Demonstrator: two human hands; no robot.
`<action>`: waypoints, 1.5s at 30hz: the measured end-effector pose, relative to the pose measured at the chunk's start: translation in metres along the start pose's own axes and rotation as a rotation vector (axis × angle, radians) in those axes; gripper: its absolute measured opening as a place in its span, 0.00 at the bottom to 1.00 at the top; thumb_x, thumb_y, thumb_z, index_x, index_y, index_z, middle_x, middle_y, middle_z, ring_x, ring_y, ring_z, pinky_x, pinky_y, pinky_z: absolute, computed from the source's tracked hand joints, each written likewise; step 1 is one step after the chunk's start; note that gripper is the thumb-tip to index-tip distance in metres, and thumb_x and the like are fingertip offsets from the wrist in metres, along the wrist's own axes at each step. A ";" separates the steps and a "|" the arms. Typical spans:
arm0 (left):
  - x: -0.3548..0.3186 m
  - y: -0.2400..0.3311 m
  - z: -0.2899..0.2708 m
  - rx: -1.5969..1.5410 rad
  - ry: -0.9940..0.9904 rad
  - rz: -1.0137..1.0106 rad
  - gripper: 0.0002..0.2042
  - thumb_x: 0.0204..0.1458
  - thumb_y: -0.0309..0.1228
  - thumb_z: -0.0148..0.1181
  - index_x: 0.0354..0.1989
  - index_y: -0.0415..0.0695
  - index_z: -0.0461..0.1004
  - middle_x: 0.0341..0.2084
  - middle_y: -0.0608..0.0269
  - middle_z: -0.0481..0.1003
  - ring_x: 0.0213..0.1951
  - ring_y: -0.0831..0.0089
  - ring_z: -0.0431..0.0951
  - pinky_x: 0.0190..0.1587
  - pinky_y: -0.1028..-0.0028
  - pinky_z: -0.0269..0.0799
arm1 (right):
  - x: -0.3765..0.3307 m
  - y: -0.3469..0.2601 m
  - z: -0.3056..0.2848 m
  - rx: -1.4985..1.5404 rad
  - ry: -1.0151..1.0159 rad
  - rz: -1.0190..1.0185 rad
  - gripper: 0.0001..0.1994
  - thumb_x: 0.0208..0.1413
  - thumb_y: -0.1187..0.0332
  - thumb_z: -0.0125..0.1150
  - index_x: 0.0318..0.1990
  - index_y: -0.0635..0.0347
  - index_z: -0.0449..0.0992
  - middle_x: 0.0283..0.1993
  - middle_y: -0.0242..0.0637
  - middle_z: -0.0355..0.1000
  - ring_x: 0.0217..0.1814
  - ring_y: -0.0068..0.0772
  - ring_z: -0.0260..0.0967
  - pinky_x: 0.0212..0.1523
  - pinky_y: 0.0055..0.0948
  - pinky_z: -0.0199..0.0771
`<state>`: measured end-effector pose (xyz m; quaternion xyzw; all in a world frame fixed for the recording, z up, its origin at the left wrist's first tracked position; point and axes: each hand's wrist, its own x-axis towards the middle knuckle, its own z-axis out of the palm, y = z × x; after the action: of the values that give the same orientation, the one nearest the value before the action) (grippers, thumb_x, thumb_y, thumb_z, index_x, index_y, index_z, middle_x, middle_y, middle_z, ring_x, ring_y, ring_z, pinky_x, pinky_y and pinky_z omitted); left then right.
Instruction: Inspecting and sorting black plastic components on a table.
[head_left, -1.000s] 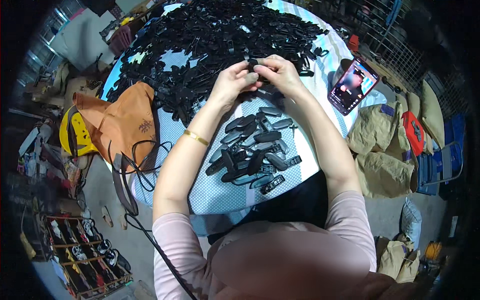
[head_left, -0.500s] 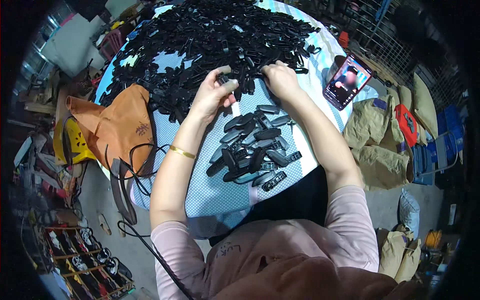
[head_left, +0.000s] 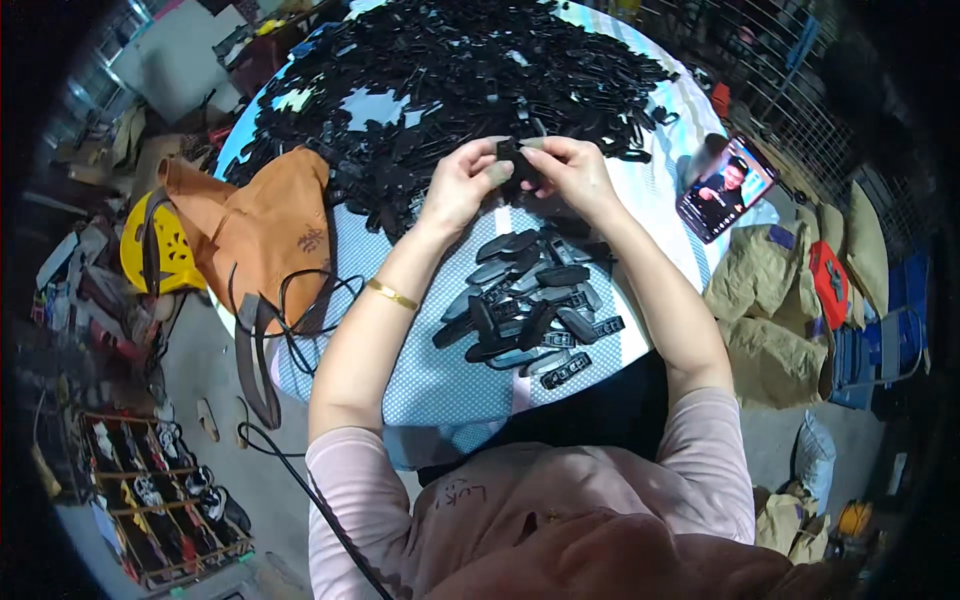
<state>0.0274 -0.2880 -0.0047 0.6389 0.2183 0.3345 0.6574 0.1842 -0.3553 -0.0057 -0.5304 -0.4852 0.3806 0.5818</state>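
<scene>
My left hand (head_left: 466, 186) and my right hand (head_left: 570, 174) meet at the near edge of a large heap of black plastic parts (head_left: 430, 70). Between their pinched fingertips is a small black plastic part (head_left: 515, 165), partly covered by the fingers. Whether it is one part or two joined together I cannot make out. Closer to my body lies a smaller pile of black, elongated clip-like pieces (head_left: 535, 305), some with smooth rounded tops and some showing ribbed, open frames.
A patterned cloth covers the round table (head_left: 430, 385). An orange-brown bag (head_left: 265, 215) and a black cable (head_left: 325, 310) lie at its left edge. At the right edge, a phone (head_left: 727, 190) stands propped up. Brown paper sacks (head_left: 775, 345) stand beyond it.
My right hand has left the heap's edge and come over to my left hand. Both now hold the black part together. The whole view has shifted slightly.
</scene>
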 end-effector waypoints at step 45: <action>-0.003 0.016 0.001 -0.042 -0.057 0.166 0.11 0.52 0.24 0.51 0.43 0.36 0.73 0.36 0.61 0.75 0.39 0.75 0.73 0.45 0.77 0.67 | -0.008 0.007 0.008 -0.281 -0.206 -0.132 0.11 0.50 0.64 0.61 0.33 0.64 0.74 0.23 0.26 0.70 0.23 0.14 0.64 0.24 0.16 0.66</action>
<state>0.0239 -0.2914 0.0106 0.6501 0.1388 0.3741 0.6467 0.1753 -0.3599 -0.0138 -0.5315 -0.6244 0.3222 0.4730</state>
